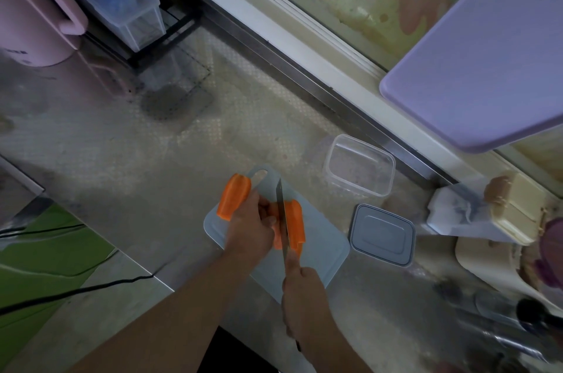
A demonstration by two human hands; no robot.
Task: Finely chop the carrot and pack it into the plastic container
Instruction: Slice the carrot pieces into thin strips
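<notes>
A pale cutting board (323, 254) lies on the steel counter. On it lie carrot pieces: one large piece (234, 197) at the board's far left corner and a halved piece (296, 225) in the middle. My left hand (251, 228) grips the carrot piece just left of the knife blade (283, 220). My right hand (303, 296) holds the knife's handle, index finger along the spine, blade standing lengthwise in the carrot. The clear plastic container (359, 167) stands open beyond the board, with its grey lid (382, 234) lying to the right of the board.
A pink kettle (33, 10) and a black rack with clear boxes (128, 7) stand at the back left. A lilac board (487, 50) leans at the right. Cluttered beige containers (511, 214) and utensils fill the right side. A black cable (76, 290) runs along the left.
</notes>
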